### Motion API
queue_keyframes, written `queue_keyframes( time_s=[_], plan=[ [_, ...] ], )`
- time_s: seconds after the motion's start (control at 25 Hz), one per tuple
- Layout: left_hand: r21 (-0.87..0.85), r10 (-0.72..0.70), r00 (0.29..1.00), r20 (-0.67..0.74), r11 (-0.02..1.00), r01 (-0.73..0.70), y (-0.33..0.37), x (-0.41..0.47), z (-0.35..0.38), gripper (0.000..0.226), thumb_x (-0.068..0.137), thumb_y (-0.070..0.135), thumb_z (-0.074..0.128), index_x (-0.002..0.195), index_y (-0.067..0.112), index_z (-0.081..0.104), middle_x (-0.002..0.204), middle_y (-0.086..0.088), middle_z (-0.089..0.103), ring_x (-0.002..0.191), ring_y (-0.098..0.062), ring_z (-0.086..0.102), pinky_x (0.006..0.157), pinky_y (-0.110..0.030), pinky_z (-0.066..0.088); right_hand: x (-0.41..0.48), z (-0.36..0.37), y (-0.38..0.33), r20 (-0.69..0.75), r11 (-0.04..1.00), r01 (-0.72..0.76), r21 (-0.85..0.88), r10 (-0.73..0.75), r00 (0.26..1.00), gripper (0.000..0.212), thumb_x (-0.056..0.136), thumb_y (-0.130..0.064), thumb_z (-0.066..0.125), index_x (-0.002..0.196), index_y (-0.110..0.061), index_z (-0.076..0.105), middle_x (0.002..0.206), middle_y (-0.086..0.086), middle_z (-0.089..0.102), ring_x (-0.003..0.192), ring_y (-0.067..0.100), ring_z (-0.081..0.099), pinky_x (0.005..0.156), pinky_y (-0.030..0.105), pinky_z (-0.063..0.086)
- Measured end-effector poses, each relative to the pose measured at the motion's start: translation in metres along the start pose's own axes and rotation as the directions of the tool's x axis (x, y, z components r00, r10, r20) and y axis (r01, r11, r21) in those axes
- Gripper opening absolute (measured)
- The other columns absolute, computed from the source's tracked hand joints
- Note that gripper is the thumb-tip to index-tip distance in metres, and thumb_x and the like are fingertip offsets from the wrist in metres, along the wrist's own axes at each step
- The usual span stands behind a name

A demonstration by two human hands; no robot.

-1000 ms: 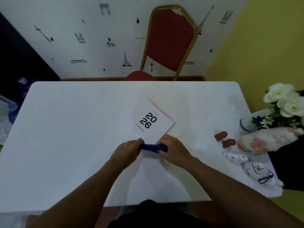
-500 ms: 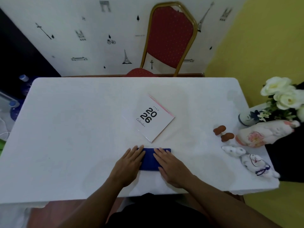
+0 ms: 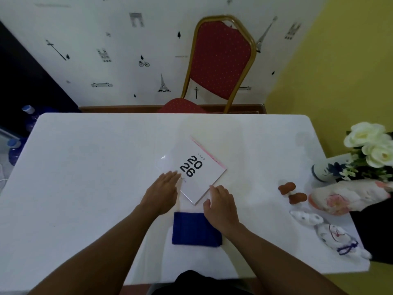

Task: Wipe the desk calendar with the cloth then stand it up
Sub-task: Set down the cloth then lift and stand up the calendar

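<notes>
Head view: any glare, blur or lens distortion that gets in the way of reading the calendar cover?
Head view: wide-angle bending curves the table edges and walls; a small glint sits just left of the calendar; the big "2026" reads clearly, the small print is too soft; both hands look slightly motion-smeared; lighting is dim and even, with faint shadows.

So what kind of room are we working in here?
Probably a home dining or living room: a white table with a red padded chair behind it, Paris-themed wallpaper, and a vase of flowers with ornaments alongside.
</notes>
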State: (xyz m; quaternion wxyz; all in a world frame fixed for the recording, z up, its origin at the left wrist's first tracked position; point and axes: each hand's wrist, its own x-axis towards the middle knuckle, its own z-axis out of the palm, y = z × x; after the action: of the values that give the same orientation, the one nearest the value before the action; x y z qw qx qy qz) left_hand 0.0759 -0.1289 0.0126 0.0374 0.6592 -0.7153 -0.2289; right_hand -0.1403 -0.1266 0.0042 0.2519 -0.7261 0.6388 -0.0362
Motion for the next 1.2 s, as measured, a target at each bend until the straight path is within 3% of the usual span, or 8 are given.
queue_keyframes(
  time_s=[0.12, 0.28, 0.48, 0.56, 0.68, 0.88, 1.08, 1.2],
  plan=[
    [-0.13, -0.138, 0.989, 0.051, 0.981, 0.144, -0.01, 0.032, -0.015, 0.06, 0.103, 0.02, 0.043, 0.16, 0.013, 0.023, 0.169, -0.009, 0.024, 0.157, -0.025, 0.018, 0.129, -0.044, 0.018, 0.017, 0.003, -0.005, 0.037, 0.976, -0.195, 0.097, 0.192, 0.981, 0.051, 0.101, -0.034, 0.053, 0.148, -0.016, 0.044, 0.131, 0.003, 0.056, 0.116, 0.019, 0.056, 0.094, 0.03, 0.051],
    [-0.18, -0.237, 0.966, 0.1, 0.951, 0.252, -0.02, 0.066, -0.024, 0.066, 0.1, 0.012, 0.041, 0.16, 0.004, 0.014, 0.169, -0.017, 0.015, 0.158, -0.032, 0.011, 0.129, -0.047, 0.013, 0.029, 0.009, -0.011, 0.048, 0.938, -0.313, 0.146, 0.31, 0.95, 0.027, 0.095, -0.033, 0.057, 0.117, -0.018, 0.051, 0.105, -0.003, 0.047, 0.101, 0.019, 0.058, 0.081, 0.033, 0.055],
    [-0.219, -0.301, 0.948, 0.107, 0.923, 0.318, -0.024, 0.085, -0.018, 0.057, 0.088, 0.004, 0.049, 0.143, -0.005, 0.034, 0.146, -0.028, 0.043, 0.136, -0.046, 0.041, 0.115, -0.054, 0.036, 0.034, 0.015, -0.016, 0.059, 0.869, -0.431, 0.243, 0.43, 0.901, 0.014, 0.096, -0.033, 0.06, 0.103, -0.022, 0.054, 0.104, -0.006, 0.043, 0.08, 0.011, 0.056, 0.058, 0.022, 0.042],
    [-0.218, -0.332, 0.942, 0.052, 0.917, 0.335, -0.022, 0.086, -0.013, 0.052, 0.084, 0.007, 0.053, 0.134, 0.0, 0.041, 0.132, -0.025, 0.051, 0.12, -0.045, 0.048, 0.103, -0.054, 0.043, 0.038, 0.015, -0.016, 0.087, 0.75, -0.493, 0.441, 0.511, 0.855, 0.005, 0.096, -0.024, 0.06, 0.099, -0.019, 0.059, 0.11, -0.001, 0.054, 0.081, 0.011, 0.06, 0.058, 0.019, 0.042],
    [-0.276, -0.429, 0.903, 0.038, 0.863, 0.422, -0.02, 0.084, -0.013, 0.068, 0.086, 0.022, 0.066, 0.146, 0.008, 0.038, 0.139, -0.022, 0.046, 0.129, -0.043, 0.041, 0.108, -0.055, 0.037, 0.043, 0.01, -0.018, 0.182, 0.453, -0.53, 0.717, 0.612, 0.769, 0.02, 0.094, -0.01, 0.053, 0.103, -0.019, 0.069, 0.112, 0.006, 0.068, 0.092, 0.018, 0.068, 0.062, 0.02, 0.048],
    [-0.38, -0.5, 0.863, 0.078, 0.785, 0.489, -0.026, 0.07, -0.022, 0.08, 0.078, 0.035, 0.084, 0.145, 0.013, 0.045, 0.14, -0.019, 0.048, 0.135, -0.037, 0.039, 0.111, -0.053, 0.04, 0.046, -0.001, -0.014, 0.271, 0.319, -0.532, 0.785, 0.595, 0.757, 0.034, 0.097, -0.01, 0.052, 0.123, -0.029, 0.062, 0.105, -0.008, 0.071, 0.09, 0.01, 0.067, 0.066, 0.025, 0.053],
    [-0.57, -0.445, 0.895, 0.021, 0.731, 0.376, -0.023, 0.052, -0.052, 0.076, 0.072, 0.026, 0.09, 0.134, 0.014, 0.048, 0.122, -0.01, 0.063, 0.107, -0.027, 0.062, 0.088, -0.038, 0.055, 0.052, -0.023, -0.014, 0.293, 0.304, -0.499, 0.811, 0.529, 0.797, 0.049, 0.091, -0.003, 0.045, 0.13, -0.026, 0.065, 0.109, -0.002, 0.076, 0.099, 0.022, 0.072, 0.091, 0.047, 0.063],
    [-0.611, -0.428, 0.902, -0.053, 0.729, 0.31, -0.018, 0.045, -0.065, 0.071, 0.076, 0.022, 0.087, 0.133, 0.016, 0.045, 0.123, -0.009, 0.064, 0.104, -0.025, 0.062, 0.083, -0.035, 0.054, 0.057, -0.043, -0.025, 0.207, 0.371, -0.391, 0.842, 0.448, 0.87, 0.056, 0.084, 0.001, 0.041, 0.117, -0.032, 0.071, 0.107, 0.002, 0.076, 0.092, 0.022, 0.073, 0.077, 0.036, 0.063]
  ],
)
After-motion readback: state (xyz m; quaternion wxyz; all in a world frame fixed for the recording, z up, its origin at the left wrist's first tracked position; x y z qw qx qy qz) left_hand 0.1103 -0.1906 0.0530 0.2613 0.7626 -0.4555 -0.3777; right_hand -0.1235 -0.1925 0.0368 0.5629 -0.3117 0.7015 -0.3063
